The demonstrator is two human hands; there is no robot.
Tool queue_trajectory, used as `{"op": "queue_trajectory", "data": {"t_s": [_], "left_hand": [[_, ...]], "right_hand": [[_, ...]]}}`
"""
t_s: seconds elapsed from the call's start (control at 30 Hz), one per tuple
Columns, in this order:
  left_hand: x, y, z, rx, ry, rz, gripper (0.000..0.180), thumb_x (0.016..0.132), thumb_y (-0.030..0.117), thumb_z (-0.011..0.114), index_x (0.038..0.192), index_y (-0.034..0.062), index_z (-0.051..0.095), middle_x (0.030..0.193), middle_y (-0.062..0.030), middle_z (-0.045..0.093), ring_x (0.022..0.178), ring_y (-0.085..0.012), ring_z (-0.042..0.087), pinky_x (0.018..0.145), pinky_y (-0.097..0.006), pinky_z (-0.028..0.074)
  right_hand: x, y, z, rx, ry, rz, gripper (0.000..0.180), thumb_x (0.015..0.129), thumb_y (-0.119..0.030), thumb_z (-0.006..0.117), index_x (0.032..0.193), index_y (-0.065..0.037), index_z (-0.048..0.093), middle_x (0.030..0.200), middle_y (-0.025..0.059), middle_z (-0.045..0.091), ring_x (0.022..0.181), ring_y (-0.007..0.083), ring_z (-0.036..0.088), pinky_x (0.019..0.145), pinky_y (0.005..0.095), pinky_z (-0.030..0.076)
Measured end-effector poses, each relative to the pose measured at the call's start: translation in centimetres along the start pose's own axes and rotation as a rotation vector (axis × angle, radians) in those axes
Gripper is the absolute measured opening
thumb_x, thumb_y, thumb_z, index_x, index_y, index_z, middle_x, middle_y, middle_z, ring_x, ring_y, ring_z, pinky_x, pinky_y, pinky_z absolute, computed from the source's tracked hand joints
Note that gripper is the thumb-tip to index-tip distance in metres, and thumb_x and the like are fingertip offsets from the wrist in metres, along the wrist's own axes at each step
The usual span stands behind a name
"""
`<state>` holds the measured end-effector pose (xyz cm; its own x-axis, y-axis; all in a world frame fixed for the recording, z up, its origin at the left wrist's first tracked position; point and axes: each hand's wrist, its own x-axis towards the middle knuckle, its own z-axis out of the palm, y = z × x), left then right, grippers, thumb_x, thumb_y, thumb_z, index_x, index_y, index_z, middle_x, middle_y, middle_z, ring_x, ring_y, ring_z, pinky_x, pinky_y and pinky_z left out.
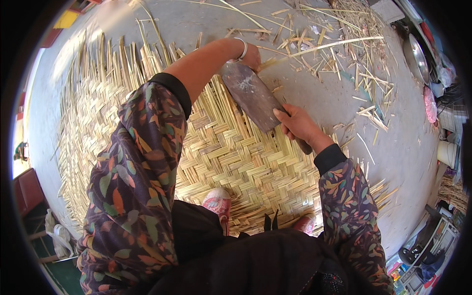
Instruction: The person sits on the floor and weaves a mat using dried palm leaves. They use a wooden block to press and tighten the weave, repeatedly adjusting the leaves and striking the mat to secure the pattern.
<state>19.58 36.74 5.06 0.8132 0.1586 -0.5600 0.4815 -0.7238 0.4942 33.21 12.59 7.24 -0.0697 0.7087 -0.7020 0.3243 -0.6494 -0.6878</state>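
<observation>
My right hand [300, 127] is wrapped around the handle of a broad cleaver [252, 97] with a dark, stained blade. The blade slants up and left, over the ragged edge of a woven reed mat [231, 152]. Its far end lies right beside my left hand [250, 58]. That hand, with a white bangle at the wrist, is closed, and a pale reed strip [270, 62] sticks out from it to the right. The fingers' inner side is hidden, as is where the blade meets the reeds.
Both my shoes, one a pink shoe [217, 202], stand on the mat. Loose reed scraps [344, 59] litter the grey floor at the far right. A metal basin [417, 58] and household clutter line the right side. A plastic bag [60, 241] is at the left.
</observation>
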Motion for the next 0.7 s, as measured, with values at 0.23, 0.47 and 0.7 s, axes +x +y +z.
{"op": "queue_trajectory", "data": {"t_s": [0.23,0.47,0.7], "left_hand": [[0.2,-0.1,-1.0,-0.187,-0.104,-0.153,0.023,0.083,0.03,0.064,0.095,0.0132,0.074,0.085,-0.0045,0.07,0.073,-0.0145,0.064,0.072,-0.033,0.049],[-0.2,0.3,0.2,-0.332,-0.054,-0.213,0.024,0.086,0.029,0.063,0.094,0.008,0.071,0.079,-0.0018,0.067,0.064,-0.0135,0.06,0.06,-0.026,0.047],[-0.6,-2.3,3.5,-0.492,0.09,-0.062,0.027,0.089,0.033,0.056,0.085,0.0096,0.069,0.071,0.0009,0.066,0.06,-0.0122,0.053,0.054,-0.031,0.044]], "right_hand": [[2.4,-2.4,-1.0,-0.057,-0.151,-0.032,0.035,0.095,-0.036,0.054,0.104,-0.003,0.057,0.059,0.0032,0.055,0.043,0.0109,0.048,0.043,0.0277,0.041],[3.5,-3.2,2.8,-0.271,-0.008,-0.239,0.034,0.095,-0.033,0.05,0.101,0.0,0.057,0.066,0.0138,0.062,0.053,0.0245,0.059,0.049,0.0383,0.046],[1.5,-3.0,7.9,-0.712,0.206,-0.36,0.023,0.095,-0.021,0.043,0.097,0.0,0.053,0.082,0.0242,0.065,0.075,0.0409,0.065,0.066,0.0493,0.051]]}}
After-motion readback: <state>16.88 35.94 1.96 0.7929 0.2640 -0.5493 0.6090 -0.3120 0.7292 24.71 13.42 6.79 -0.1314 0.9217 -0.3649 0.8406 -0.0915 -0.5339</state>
